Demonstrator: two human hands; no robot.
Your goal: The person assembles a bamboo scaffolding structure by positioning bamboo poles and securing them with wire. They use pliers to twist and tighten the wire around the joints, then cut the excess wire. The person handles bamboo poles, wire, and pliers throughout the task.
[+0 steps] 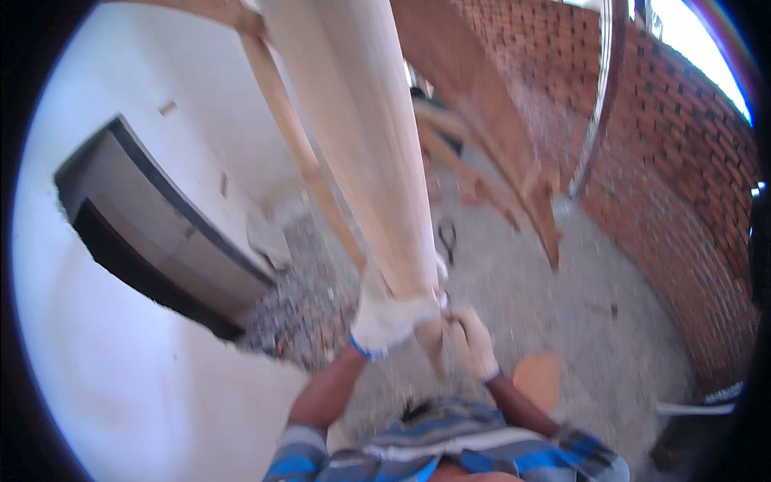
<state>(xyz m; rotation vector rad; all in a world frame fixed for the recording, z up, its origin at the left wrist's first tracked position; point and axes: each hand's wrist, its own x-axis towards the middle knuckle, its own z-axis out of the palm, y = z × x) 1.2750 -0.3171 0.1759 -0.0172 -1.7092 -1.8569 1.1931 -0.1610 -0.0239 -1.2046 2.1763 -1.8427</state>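
A thick, pale wooden pole runs from the top of the view down toward me, narrowing to a pointed piece below my grip. My left hand, in a white glove with a blue cuff, is wrapped around the pole near its lower end. Close beside that end, on the right, is my right hand, gloved too. Its fingers are curled in, and what they hold, if anything, is too blurred to make out.
A thinner pole slants on the left. Reddish-brown boards hang at the upper right. A brick wall curves along the right. Rubble lies by the dark doorway in the white wall. An orange-brown flat piece is near my right forearm.
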